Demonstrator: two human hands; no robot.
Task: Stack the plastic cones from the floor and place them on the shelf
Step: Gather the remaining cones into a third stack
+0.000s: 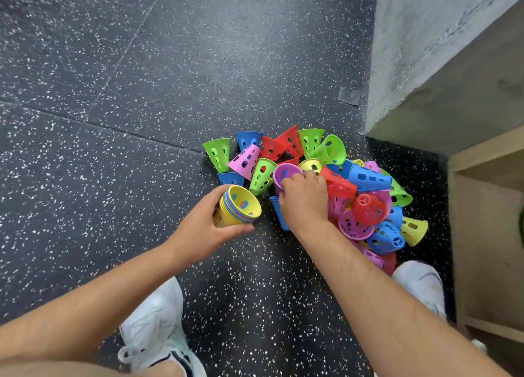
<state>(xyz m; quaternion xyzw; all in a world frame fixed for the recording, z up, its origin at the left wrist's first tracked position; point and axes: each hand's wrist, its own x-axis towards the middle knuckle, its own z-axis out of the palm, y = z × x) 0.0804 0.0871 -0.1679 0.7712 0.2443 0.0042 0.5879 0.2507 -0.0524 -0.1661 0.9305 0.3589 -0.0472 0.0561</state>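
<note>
A heap of perforated plastic cones (365, 200) in green, blue, red, pink and yellow lies on the dark speckled floor by the wall corner. My left hand (198, 229) grips a nested stack of cones (241, 206) with a yellow one innermost, its wide mouth facing up and to the right. My right hand (304, 203) reaches into the heap and its fingers curl over the rim of a purple cone (285, 174). A blue cone (279, 212) lies partly hidden under that hand.
A wooden shelf unit (487, 235) stands at the right edge, next to a grey concrete wall (419, 50). My two white shoes (156, 325) (422, 286) stand on the floor near the heap. Bare floor (113, 121) stretches to the left and beyond.
</note>
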